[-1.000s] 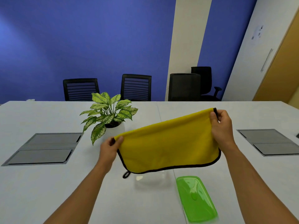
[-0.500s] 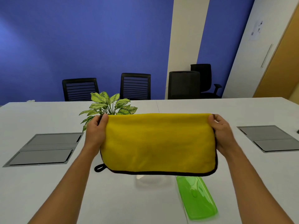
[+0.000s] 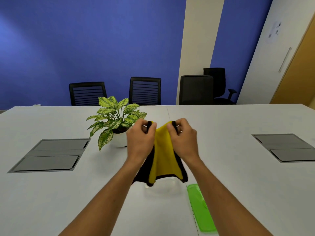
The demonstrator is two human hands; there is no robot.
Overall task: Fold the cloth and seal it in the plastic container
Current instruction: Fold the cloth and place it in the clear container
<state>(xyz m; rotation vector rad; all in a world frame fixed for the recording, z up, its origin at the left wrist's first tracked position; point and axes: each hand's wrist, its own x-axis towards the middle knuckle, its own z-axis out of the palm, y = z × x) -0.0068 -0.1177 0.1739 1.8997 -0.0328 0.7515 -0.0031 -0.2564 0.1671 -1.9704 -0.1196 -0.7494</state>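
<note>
Both my hands, left hand (image 3: 139,138) and right hand (image 3: 183,138), pinch the fleecy yellow cloth (image 3: 162,157), black-edged, hanging above the clear container (image 3: 160,185); green lid (image 3: 201,208) lies beside it.

the cloth (image 3: 162,150) looked a soft, matt, fleecy yellow fabric with dark binding, the lid (image 3: 201,208) was glossy translucent green plastic, and the table (image 3: 51,193) was smooth, matt and pale.

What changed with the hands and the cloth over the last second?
The left hand and right hand swung together, doubling the yellow cloth in the air, both gripping its top corners throughout. The green lid and plant stayed put.
</note>
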